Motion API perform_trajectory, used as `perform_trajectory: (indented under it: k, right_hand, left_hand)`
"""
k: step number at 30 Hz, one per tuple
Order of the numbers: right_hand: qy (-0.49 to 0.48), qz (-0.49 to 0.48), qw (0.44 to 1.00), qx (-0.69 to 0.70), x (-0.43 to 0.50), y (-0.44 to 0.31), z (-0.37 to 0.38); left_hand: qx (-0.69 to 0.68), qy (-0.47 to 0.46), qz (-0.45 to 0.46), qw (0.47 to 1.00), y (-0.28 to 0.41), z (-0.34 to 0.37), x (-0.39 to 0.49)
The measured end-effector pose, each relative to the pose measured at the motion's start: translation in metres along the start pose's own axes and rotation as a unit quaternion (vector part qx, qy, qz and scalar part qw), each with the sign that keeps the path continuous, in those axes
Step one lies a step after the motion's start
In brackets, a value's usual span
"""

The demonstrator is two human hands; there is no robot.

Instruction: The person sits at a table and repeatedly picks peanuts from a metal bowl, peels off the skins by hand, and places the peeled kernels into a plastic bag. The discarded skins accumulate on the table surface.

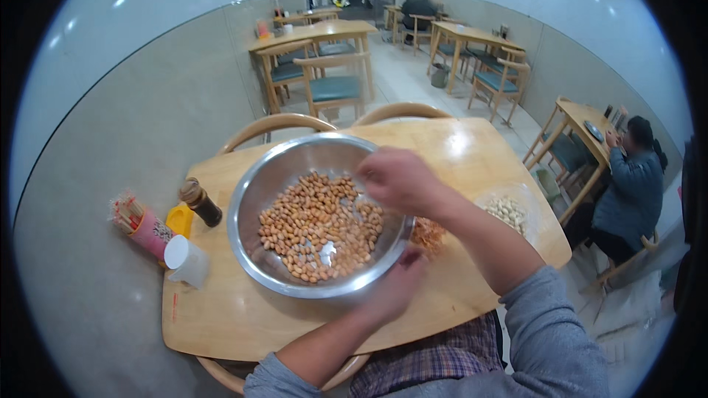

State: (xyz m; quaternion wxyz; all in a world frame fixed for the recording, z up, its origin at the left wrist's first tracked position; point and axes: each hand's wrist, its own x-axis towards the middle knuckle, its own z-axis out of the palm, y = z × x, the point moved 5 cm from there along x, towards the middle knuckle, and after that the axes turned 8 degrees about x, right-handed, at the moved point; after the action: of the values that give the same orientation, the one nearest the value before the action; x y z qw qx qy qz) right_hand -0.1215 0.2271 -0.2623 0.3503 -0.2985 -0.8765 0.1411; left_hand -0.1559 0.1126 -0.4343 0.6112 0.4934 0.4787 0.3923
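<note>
A wide stainless steel bowl (246,254) rests on the wooden table, with many reddish-brown, skin-on peanuts (318,215) spread over its bottom. My right hand (401,179) is above the bowl's right side, fingers curled inward; blur hides whether anything is between them. Close to the bowl's lower right rim is my left hand (401,282), also blurred, its fingertips beside a heap of reddish peanut skins (428,235). Right of my right forearm, pale peeled peanuts (506,213) lie in a clear plastic bag or container.
At the table's (265,326) left stand a pink chopstick holder (152,235), a dark-filled bottle (202,203), a yellow object (180,220) and a white-lidded container (188,265). Chairs (276,121) touch the far edge. One person (630,193) sits at right, another (418,8) farther back.
</note>
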Motion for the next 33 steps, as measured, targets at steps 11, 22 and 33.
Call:
perform_trajectory:
  k: [11,22,33]
  right_hand:
    - [0.096,0.205,0.942,0.247,-0.189,0.039,-0.001]
    - [0.095,0.285,0.902,0.31,-0.198,0.04,0.003]
    - [0.101,0.287,0.918,0.254,-0.196,0.032,-0.002]
  left_hand:
    - [-0.084,0.006,0.027,0.996,0.002,0.008,-0.003]
    - [-0.085,0.073,0.025,0.993,0.004,0.004,-0.008]
    - [0.016,0.072,0.027,0.997,0.009,0.004,-0.013]
